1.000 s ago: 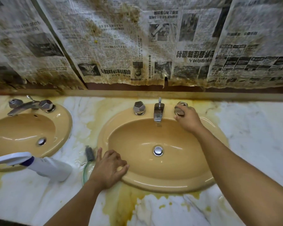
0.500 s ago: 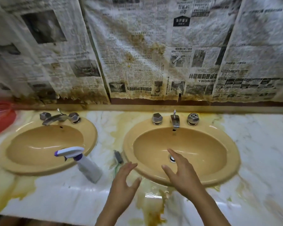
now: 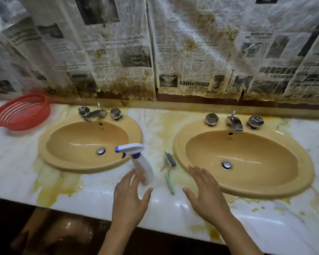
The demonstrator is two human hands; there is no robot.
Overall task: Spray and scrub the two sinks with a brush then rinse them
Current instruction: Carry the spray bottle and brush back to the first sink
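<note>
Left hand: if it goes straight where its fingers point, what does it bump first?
Probably the white plastic spray bottle with the purple nozzle, standing just ahead of the straight fingertips of the left hand. Depth is unclear, so I cannot tell whether they touch it.

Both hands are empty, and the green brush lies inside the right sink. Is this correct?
Not fully. In the head view the green brush lies on the counter, just left of the right sink and outside its rim, not inside it. The left hand and the right hand are indeed empty.
</note>
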